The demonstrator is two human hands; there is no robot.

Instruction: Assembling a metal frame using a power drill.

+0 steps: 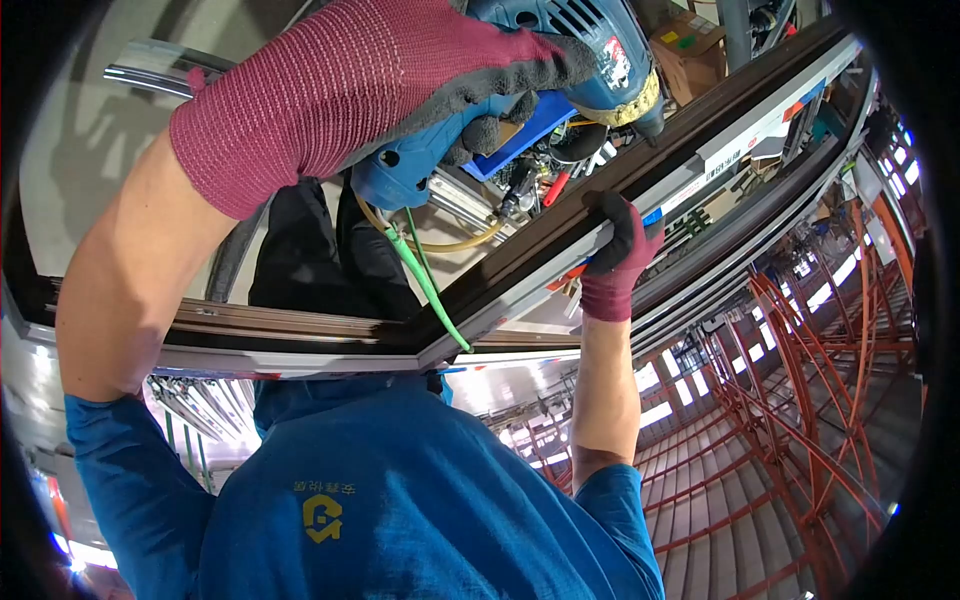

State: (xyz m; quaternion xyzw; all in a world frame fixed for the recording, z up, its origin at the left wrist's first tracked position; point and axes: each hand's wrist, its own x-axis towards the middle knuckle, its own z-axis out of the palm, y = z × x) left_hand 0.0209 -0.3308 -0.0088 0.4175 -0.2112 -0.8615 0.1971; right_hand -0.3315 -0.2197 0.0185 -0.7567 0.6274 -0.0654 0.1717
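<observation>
My left hand (330, 90), in a maroon glove with dark grey fingers, is wrapped round the handle of a blue power drill (590, 60). The drill's dark nose (650, 124) points down at the brown side of a window frame (540, 240); whether it touches cannot be made out. From the handle's base hangs a bright green sleeved cord (428, 285), which crosses the frame near its corner. My right hand (625, 255), gloved alike, grips the frame's side bar with its fingers curled over the brown edge. Part of the drill is hidden behind my left hand.
Inside the frame's outline lie a blue bin (520, 135), a red-handled tool (557, 188) and loose hardware. A cardboard box (688, 55) stands at the far right. Long profiles (720, 235) run beside the frame, with red metal racks (800, 350) beyond. A metal strip (150, 80) lies far left.
</observation>
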